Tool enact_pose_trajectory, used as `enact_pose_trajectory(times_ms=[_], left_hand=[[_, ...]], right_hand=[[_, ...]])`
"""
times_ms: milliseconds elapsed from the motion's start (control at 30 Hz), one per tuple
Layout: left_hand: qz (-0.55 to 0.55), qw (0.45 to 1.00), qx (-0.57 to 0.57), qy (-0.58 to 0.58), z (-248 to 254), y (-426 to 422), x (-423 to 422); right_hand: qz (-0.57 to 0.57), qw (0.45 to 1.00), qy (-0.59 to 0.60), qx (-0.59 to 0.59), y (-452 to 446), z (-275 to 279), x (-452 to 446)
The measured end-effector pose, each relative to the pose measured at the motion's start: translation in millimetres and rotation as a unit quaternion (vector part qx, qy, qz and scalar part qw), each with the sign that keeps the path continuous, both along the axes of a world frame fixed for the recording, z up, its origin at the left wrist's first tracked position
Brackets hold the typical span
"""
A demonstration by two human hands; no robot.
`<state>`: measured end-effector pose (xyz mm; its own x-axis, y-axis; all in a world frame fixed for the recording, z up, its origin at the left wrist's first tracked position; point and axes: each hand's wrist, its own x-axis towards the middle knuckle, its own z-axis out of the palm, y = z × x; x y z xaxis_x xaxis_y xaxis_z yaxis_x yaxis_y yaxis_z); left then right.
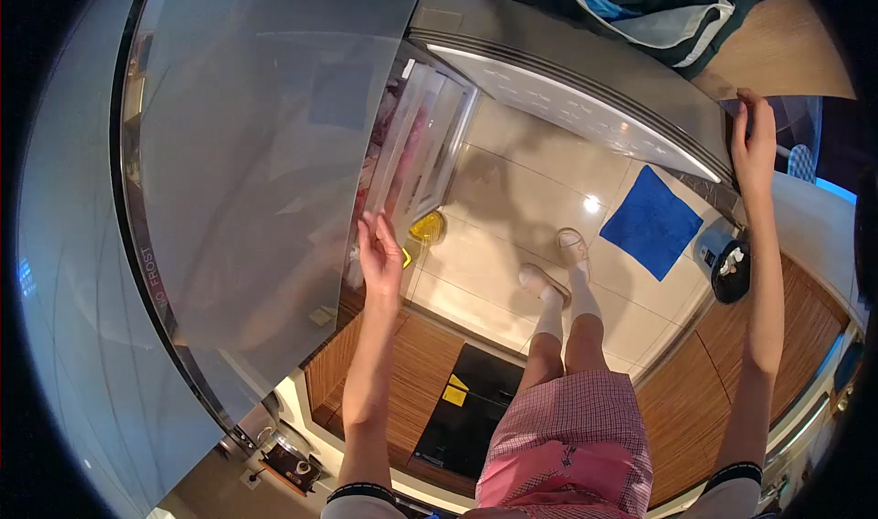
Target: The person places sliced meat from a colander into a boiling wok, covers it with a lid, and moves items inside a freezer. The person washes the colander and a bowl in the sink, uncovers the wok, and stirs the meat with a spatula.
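An open freezer door (585, 80) spans the upper middle, and my right hand (754, 144) rests at its outer end with the fingers curled over the edge. On the left, my left hand (380, 252) is raised beside a clear freezer drawer (412, 144) with reddish packages behind its front. Its fingers are apart at the drawer's lower end, and nothing shows in them. The large grey upper door (256, 153), marked NO FROST, fills the left side.
A blue cloth (651, 222) lies on the tiled floor (494, 272). Near it stands a bin with a black liner (730, 284). A yellow item (427, 226) is beside the drawer. Wooden cabinets (402, 373) run along both sides. Dark fabric hangs at the top.
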<state>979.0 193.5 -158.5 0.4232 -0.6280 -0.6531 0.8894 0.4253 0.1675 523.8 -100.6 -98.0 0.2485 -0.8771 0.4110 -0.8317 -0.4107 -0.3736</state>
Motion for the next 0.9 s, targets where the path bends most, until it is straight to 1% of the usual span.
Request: enact_pose_trajectory(times_ms=[100, 133, 167, 233, 267, 467, 533, 567, 600, 633, 667, 700, 733, 800, 833, 867, 900], left_hand=[[0.013, 1.0, 0.001, 0.001, -9.3, -0.6, 16.8], [-0.004, 1.0, -0.029, -0.01, -10.7, 1.6, 21.7], [0.003, 0.997, -0.071, 0.027, -7.0, -5.4, 25.7], [0.021, 0.989, -0.143, 0.039, -17.1, -5.8, 45.5], [0.02, 0.988, -0.145, 0.042, -20.6, -11.7, 43.7], [-0.133, 0.989, -0.057, 0.015, -41.7, -21.9, 31.9], [-0.181, 0.983, -0.038, 0.0, -58.3, -30.8, 30.2], [-0.176, 0.984, -0.042, 0.0, -81.5, -26.7, 29.9], [-0.204, 0.976, 0.067, -0.038, -122.7, -20.5, 30.7], [-0.228, 0.955, 0.176, -0.072, -170.1, -12.1, 33.4], [-0.223, 0.957, 0.17, -0.069, -224.0, 11.2, 46.9], [-0.242, 0.97, 0.019, -0.03, -279.8, 25.4, 64.5], [-0.252, 0.958, -0.134, 0.006, -338.5, 21.0, 107.5], [-0.124, 0.988, -0.093, -0.007, -367.7, 17.0, 123.0], [-0.034, 0.996, 0.03, -0.073, -355.2, -4.2, 103.9], [0.054, 0.976, 0.162, -0.135, -337.9, -22.7, 83.3], [0.062, 0.975, 0.171, -0.127, -345.7, -25.9, 79.7]], right_hand=[[0.009, 1.0, -0.001, 0.003, -3.6, 1.0, -0.1], [0.007, 1.0, -0.005, 0.012, -2.0, 0.2, -0.2], [0.008, 1.0, -0.002, 0.016, -1.3, -1.7, -0.9], [0.0, 1.0, 0.003, 0.007, -4.7, -3.9, -2.9], [-0.001, 1.0, 0.006, 0.005, -5.2, -2.8, -3.0], [-0.004, 1.0, 0.0, 0.03, -2.7, -3.4, 0.5], [0.005, 1.0, -0.004, 0.03, -4.7, -5.4, -0.9], [0.002, 1.0, -0.005, 0.031, -3.2, -5.4, 0.2], [-0.001, 1.0, 0.009, 0.024, -5.2, -8.1, -2.7], [-0.004, 1.0, 0.024, 0.018, -6.6, -12.0, -8.0], [-0.002, 0.999, 0.001, 0.035, -8.0, -15.6, -10.9], [-0.021, 0.998, 0.017, 0.049, -9.0, -17.8, -14.2], [-0.005, 0.999, 0.019, 0.044, -13.0, -20.2, -19.1], [0.013, 0.999, 0.023, 0.043, -19.4, -23.5, -31.8], [0.014, 0.998, 0.025, 0.05, -21.0, -23.6, -36.5], [0.013, 0.997, 0.001, 0.078, -21.2, -22.4, -37.5], [0.01, 0.996, 0.023, 0.08, -24.4, -22.4, -43.4]])
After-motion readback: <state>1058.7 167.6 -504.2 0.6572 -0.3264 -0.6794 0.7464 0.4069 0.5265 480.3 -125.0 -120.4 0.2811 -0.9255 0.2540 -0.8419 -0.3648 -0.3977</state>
